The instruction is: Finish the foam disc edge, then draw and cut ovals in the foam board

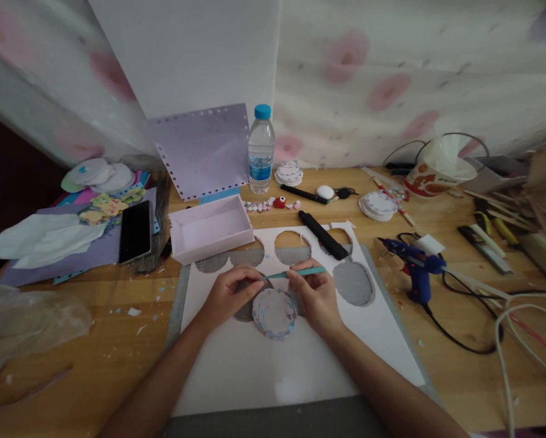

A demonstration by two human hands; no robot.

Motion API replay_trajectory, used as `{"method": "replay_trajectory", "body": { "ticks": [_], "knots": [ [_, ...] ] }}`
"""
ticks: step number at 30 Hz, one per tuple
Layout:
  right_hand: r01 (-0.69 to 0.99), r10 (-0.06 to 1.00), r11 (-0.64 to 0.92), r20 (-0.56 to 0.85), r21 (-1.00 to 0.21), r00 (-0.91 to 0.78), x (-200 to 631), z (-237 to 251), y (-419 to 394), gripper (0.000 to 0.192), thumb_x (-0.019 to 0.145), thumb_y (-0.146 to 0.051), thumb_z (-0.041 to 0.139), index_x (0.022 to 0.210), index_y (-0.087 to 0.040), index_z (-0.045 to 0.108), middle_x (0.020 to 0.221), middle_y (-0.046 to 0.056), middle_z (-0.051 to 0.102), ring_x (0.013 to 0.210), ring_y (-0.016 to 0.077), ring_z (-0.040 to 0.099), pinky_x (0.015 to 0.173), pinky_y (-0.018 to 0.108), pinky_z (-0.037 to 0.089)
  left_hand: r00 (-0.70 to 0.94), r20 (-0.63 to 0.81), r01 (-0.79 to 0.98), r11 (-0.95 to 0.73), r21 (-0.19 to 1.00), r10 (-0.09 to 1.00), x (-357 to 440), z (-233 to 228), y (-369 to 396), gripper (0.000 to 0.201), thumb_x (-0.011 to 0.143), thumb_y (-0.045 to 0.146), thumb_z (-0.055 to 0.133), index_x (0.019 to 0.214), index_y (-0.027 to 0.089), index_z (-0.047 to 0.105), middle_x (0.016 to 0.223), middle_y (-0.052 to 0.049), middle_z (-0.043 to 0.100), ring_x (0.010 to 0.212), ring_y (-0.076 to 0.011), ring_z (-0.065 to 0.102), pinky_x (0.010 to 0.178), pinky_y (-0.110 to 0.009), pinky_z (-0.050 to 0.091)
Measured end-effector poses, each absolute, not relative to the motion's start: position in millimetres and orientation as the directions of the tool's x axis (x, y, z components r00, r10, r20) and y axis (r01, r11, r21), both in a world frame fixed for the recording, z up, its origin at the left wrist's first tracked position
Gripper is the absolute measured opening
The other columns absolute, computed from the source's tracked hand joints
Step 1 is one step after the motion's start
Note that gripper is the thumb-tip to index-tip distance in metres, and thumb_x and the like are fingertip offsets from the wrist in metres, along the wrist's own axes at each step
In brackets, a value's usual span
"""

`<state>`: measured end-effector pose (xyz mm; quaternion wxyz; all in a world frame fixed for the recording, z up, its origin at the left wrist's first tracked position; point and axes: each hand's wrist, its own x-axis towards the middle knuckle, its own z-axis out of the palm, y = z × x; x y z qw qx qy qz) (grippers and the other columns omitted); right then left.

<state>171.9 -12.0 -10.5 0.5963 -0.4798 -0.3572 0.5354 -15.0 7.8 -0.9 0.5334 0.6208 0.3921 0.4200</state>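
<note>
My right hand (316,295) grips a slim teal tool (316,271) between thumb and fingers, its thin end pointing left. Too little detail shows to tell what kind of tool it is. The fingertips of my left hand (231,293) are pinched together at that thin end, on something small and dark that I cannot make out. Just below the fingertips lies a round paper disc (275,313) with a scalloped rim edged in blue and pink pieces. Under it is a large white sheet (236,371) with several round holes cut out.
A grey mat (300,418) lies under the sheet. Behind stand an open pale box (211,228) and a water bottle (261,149). A black pen-like object (322,235) rests on the sheet. A blue glue gun (416,267) with cables lies right; a phone (136,231) lies left.
</note>
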Motion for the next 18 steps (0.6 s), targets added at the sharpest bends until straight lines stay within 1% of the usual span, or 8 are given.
{"method": "replay_trajectory", "body": {
  "ticks": [6, 13, 18],
  "knots": [
    [-0.29, 0.983, -0.031, -0.082, -0.956, 0.162, 172.9, -10.4, -13.9, 0.022, 0.073, -0.034, 0.078, 0.078, -0.021, 0.061, 0.056, -0.005, 0.056, 0.047, 0.0094, 0.049, 0.044, 0.021, 0.038, 0.328, 0.099, 0.036, -0.117, 0.992, 0.939, -14.6, 3.0, 7.4, 0.01, 0.084, 0.026, 0.067, 0.08, 0.02, 0.074, 0.082, -0.006, 0.068, 0.08, -0.0187, 0.061, 0.078, -0.03, 0.046],
    [-0.253, 0.98, 0.005, -0.046, -0.968, 0.192, 173.3, -10.2, -15.3, 0.022, 0.072, -0.035, 0.078, 0.078, -0.021, 0.062, 0.062, -0.003, 0.058, 0.051, 0.0104, 0.052, 0.046, 0.023, 0.042, 0.339, 0.118, 0.042, -0.14, 0.989, 0.933, -15.0, 3.4, 6.7, 0.01, 0.085, 0.024, 0.065, 0.083, 0.021, 0.074, 0.084, -0.006, 0.067, 0.081, -0.0189, 0.06, 0.077, -0.03, 0.046],
    [-0.258, 0.98, -0.002, -0.053, -0.966, 0.192, 173.8, -9.3, -15.5, 0.023, 0.073, -0.037, 0.077, 0.078, -0.022, 0.06, 0.062, -0.003, 0.058, 0.05, 0.0111, 0.052, 0.046, 0.023, 0.043, 0.338, 0.107, 0.044, -0.13, 0.991, 0.935, -16.1, 2.6, 5.9, 0.011, 0.085, 0.025, 0.065, 0.083, 0.021, 0.075, 0.083, -0.006, 0.066, 0.081, -0.0191, 0.059, 0.077, -0.031, 0.046]
  ]
}}
